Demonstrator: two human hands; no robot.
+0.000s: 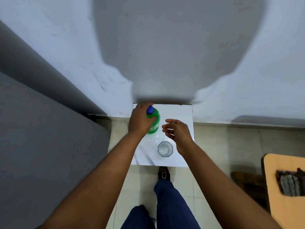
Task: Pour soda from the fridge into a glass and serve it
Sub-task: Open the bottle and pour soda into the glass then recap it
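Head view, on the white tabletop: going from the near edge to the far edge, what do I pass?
Clear faceted glass → open right hand → green plastic soda bottle with blue cap, gripped by the left hand, on the white marble tabletop.

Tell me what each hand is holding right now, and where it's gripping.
The left hand grips the green soda bottle around its upper body, just below the blue cap. The right hand is open and holds nothing, hovering beside the bottle.

Small white marble-look table (184, 113) sits against the wall (66, 55). Right of it there's a tan wooden chair (283, 210) with a grey cloth (289, 182) on it.
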